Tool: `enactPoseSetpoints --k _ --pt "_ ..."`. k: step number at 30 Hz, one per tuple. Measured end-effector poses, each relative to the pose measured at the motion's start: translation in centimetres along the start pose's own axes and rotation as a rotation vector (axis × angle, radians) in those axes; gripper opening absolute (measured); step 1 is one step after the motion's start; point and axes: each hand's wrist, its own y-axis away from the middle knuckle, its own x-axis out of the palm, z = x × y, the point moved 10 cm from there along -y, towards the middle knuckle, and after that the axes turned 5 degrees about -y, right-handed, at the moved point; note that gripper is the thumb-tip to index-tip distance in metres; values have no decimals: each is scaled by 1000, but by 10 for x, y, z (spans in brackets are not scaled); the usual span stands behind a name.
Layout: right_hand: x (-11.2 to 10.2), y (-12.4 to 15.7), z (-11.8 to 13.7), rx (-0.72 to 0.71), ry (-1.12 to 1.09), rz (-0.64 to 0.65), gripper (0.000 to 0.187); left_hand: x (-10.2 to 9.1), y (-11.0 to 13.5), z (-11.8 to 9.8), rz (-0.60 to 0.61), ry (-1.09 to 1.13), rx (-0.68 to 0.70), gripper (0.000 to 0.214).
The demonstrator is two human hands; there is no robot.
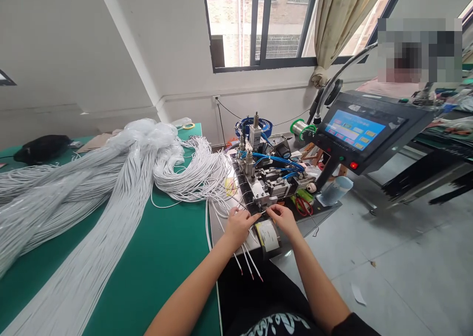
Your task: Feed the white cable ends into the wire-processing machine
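Note:
My left hand (pixel 238 225) is at the front edge of a small bench machine (pixel 258 183), its fingers closed around a white cable. Its index finger points right, toward my other hand. My right hand (pixel 284 218) pinches at the cable's end, close against the machine's front block. The tip between my fingers is too small to make out. Several loose white cables (pixel 248 261) hang below my left hand over the near edge, with reddish ends. A roll with a pale label (pixel 269 235) sits just beneath my hands.
Bundles of white cables (pixel 121 178), partly in clear plastic, cover much of the green table (pixel 177 267) on the left. A control screen (pixel 356 129) stands at the right, with a solder wire spool (pixel 302 128) beside it. Red-handled pliers (pixel 303 205) and a plastic cup (pixel 335 190) lie nearby. Another person (pixel 391 84) is behind.

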Motion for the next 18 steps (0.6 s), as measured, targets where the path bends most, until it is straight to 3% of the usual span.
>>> enactPoseSetpoints --k 5,12,18 --pt "3 -6 -8 33 -27 25 34 8 -2 0 60 -7 -16 49" --pt "15 -11 -17 81 -188 157 36 11 -3 -1 119 -3 -43 59" --pt "17 -15 -24 66 -196 151 34 15 -4 2 130 0 -60 56"
